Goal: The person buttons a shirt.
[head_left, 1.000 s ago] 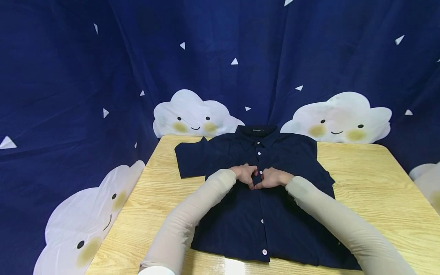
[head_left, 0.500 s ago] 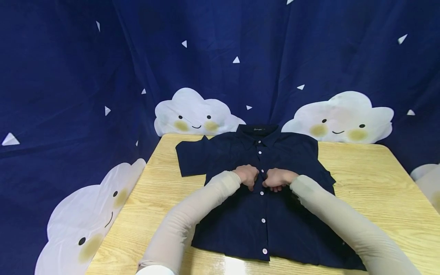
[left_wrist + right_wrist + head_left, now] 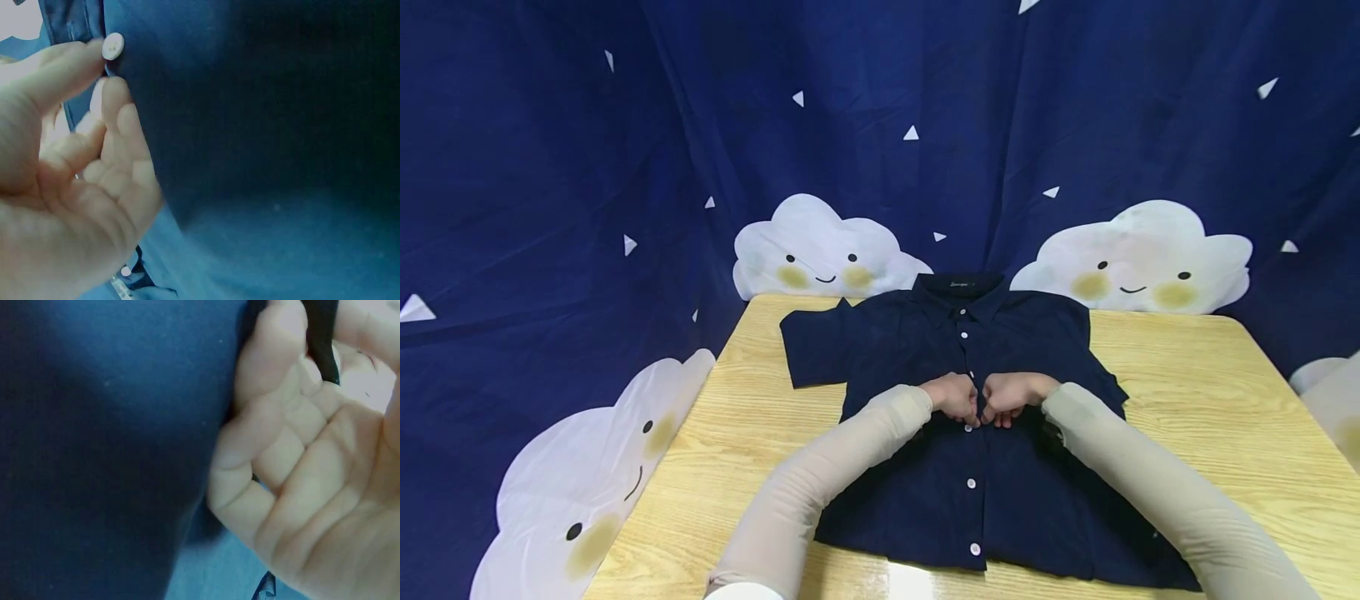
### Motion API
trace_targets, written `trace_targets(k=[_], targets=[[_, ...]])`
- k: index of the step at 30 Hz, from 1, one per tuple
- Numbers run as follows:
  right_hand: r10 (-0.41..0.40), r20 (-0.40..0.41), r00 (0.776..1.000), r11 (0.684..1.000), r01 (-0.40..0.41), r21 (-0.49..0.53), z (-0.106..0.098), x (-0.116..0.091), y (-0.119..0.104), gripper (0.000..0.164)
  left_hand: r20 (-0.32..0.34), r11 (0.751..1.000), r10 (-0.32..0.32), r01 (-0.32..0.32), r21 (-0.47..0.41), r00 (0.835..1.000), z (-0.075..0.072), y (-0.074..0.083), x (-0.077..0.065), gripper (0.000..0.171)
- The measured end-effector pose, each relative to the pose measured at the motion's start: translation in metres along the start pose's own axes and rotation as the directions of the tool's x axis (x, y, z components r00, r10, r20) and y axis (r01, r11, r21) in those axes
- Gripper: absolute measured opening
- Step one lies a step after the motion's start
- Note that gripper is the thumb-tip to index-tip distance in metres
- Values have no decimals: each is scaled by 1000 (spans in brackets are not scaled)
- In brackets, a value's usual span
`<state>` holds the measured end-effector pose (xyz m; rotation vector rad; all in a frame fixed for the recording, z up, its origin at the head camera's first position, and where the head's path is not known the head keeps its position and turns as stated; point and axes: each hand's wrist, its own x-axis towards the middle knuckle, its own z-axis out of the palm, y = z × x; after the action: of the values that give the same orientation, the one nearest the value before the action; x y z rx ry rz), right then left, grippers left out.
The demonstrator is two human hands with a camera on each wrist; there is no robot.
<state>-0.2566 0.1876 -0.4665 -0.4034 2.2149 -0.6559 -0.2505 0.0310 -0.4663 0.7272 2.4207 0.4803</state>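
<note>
Dark blue short-sleeved shirt (image 3: 917, 483) lies front up on worktop (image 3: 1180, 375) before us. At shirt's mid-front, left hand (image 3: 953, 395) pinches cloth at white button (image 3: 113, 46); right hand (image 3: 1015, 393), fingers curled, grips shirt's other front edge, just beside left. Beyond shirt's collar (image 3: 934, 302), we see navy backdrop (image 3: 865, 100) with smiling clouds (image 3: 823, 250).

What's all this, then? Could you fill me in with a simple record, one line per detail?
Garment: dark blue short-sleeved shirt, laid out, collar away from the person
Fastenings: white buttons down the front
Left grip: bare hand, pinching the shirt's front edge, thumb tip by a button
Right grip: bare hand, curled fingers holding the facing edge
Arms: pale sleeves
Surface: wood-grain table
Backdrop: blue cloth with smiling clouds
</note>
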Motion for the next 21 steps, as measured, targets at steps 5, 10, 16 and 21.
trace_targets(k=[5,10,16,21], targets=[[-10,-6,1000,1000,10,-7,0,-1,1,22,92,995,97,-96,-18,991,-4,-5,-3,15],[-17,-15,1000,1000,16,-13,3,-1,2,26,89,996,84,-85,5,992,-2,-7,-4,16],[1,-1,1000,999,-1,45,4,-4,4,29,63,997,75,-76,25,995,2,-9,-6,18],[-2,6,1000,997,2,73,5,-8,6,26,48,993,96,-100,69,994,6,-11,-8,19]])
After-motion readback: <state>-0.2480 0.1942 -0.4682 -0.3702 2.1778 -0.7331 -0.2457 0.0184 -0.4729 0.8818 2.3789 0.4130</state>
